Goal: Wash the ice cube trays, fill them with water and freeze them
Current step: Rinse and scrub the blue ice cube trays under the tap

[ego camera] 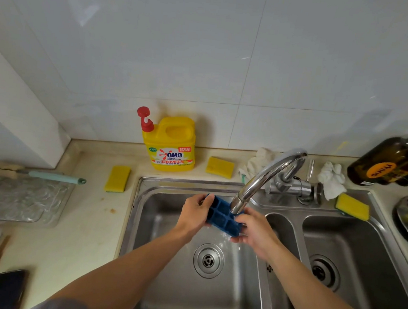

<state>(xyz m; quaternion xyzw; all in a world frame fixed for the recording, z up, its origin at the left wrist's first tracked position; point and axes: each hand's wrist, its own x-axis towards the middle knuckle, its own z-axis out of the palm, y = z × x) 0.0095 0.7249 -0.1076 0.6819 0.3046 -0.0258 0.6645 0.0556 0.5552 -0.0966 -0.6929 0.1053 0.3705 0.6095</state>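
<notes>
We're holding the tray (pixel 223 216) right under the tap (pixel 265 177) spout, over the left basin of the sink (pixel 140 222). Cells are facing up & toward us, and the near-right end is sitting a bit lower. The left hand (pixel 194 214) is gripping the far-left end, thumb curling over the rim. The right hand (pixel 253 229) is clamping the near-right end, fingers wrapping underneath. So both hands are closed on the tray, neither is free.

Water is spilling off the low edge & splashing down toward the drain (pixel 208 260). We're reading this as the rinse part of the wash step. Whether soap has been on it, can't tell.

Next move, prob.: we're tipping it further to dump the rinse water, then levelling it under the spout to fill. That's calling for a flat two-hand hold & a gentle flow, or the cells are going to slop over. No freezer in view.

Further out, the detergent (pixel 171 144) is standing behind the sink, w/ sponges either side of it (pixel 117 179) (pixel 220 166) & a third by the right basin (pixel 352 206). A brush (pixel 48 176) is lying on the left counter above a clear plastic piece (pixel 19 199), maybe a second tray, can't tell.
</notes>
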